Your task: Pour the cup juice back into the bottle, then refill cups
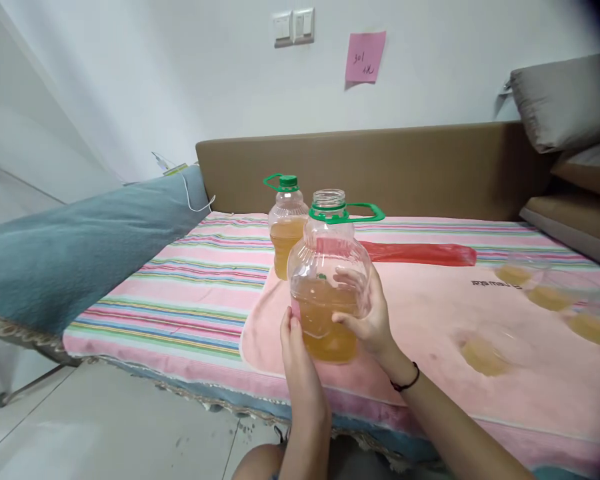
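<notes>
A large clear plastic bottle (pixel 325 320) about half full of amber liquid is held upright in front of me. Its mouth is uncapped, and a green carry ring juts to the right from its neck. My right hand (pixel 367 313) wraps round the bottle's right side, fingers behind it. Against the lower left side lies my left hand (pixel 297 347), its fingers partly hidden by the bottle. Behind and to the left stands a second bottle (pixel 286 240) of the same sort, with a green cap on and amber liquid inside.
Several clear cups (pixel 485 353) with amber liquid stand on the pink mat (pixel 415 320) at right. A red plastic bag (pixel 420 253) lies behind them. Cushions (pixel 565 100) are stacked at far right; a blue armrest (pixel 105 247) bounds the left.
</notes>
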### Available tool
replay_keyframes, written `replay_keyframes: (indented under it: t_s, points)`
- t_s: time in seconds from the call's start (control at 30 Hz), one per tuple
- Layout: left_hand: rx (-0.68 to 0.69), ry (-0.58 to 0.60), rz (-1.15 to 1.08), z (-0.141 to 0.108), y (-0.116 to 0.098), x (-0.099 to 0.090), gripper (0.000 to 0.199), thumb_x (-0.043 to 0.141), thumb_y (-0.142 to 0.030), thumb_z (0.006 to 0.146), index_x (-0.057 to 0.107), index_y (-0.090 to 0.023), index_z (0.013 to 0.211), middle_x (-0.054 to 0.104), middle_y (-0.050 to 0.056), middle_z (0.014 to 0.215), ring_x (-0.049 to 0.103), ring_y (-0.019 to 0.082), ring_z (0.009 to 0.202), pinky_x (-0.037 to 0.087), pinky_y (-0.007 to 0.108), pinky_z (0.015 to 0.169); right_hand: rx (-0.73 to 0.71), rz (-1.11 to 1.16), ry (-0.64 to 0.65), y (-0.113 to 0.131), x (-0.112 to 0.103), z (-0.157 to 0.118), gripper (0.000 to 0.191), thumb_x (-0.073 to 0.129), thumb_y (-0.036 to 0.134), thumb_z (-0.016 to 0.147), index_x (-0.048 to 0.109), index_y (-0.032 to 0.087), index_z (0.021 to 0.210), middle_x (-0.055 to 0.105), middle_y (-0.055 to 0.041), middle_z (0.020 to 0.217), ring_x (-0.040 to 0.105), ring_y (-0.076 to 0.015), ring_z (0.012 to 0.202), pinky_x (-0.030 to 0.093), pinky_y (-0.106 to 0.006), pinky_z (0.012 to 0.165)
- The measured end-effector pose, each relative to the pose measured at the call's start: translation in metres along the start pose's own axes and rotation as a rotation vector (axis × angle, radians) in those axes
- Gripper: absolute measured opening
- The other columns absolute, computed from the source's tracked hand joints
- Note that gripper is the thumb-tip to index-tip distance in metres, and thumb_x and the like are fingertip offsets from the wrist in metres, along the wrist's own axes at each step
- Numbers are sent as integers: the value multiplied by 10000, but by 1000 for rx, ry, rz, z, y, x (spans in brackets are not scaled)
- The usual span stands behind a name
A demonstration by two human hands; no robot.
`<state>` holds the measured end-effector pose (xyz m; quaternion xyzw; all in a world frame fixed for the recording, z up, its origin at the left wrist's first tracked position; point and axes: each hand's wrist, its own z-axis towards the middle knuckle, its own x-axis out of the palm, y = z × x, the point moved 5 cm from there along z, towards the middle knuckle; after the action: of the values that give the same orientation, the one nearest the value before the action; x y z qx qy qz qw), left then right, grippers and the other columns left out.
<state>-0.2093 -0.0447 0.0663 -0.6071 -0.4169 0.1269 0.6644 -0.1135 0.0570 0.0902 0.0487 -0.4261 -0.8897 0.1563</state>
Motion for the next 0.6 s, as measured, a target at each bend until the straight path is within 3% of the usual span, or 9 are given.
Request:
replay_keyframes:
  t_s: [0.17, 0.37, 0.43, 0.6]
  points:
    - [-121, -178, 46, -2, 11, -9, 686, 514, -553, 899, 296, -288, 1493, 298, 33, 1599, 284, 242, 1474, 262, 381, 1208, -18, 64, 13, -29, 28, 14, 1134, 826, 609, 605, 246, 274, 1520, 575, -115, 1243, 573, -314, 1157, 468, -548, 1029]
    - [49, -26, 25, 26, 25, -14, 765, 485, -592, 886, 238, -248, 1523, 283, 84, 1603, 250, 283, 1485, 314, 424, 1187, -20, 117, 35, -45, 50, 21, 1115, 822, 606, 617, 240, 291, 1514, 522, -125, 1337, 545, -316, 1209, 456, -534, 1042]
    - [45, -20, 24, 33, 28, -13, 810, 499, -590, 874, 195, -233, 1535, 254, 96, 1612, 233, 287, 1490, 306, 423, 1191, -2, 119, 43, -48, 53, 21, 1129, 832, 594, 612, 226, 296, 1517, 501, -127, 1365, 527, -317, 1234, 442, -533, 1061]
    - [-15, -97, 32, 14, 19, -6, 736, 465, -548, 918, 161, -291, 1537, 148, 26, 1647, 135, 217, 1517, 210, 359, 1228, 45, 92, 48, -48, 53, 18, 1149, 848, 572, 601, 208, 302, 1516, 428, -130, 1446, 473, -321, 1307, 400, -530, 1109]
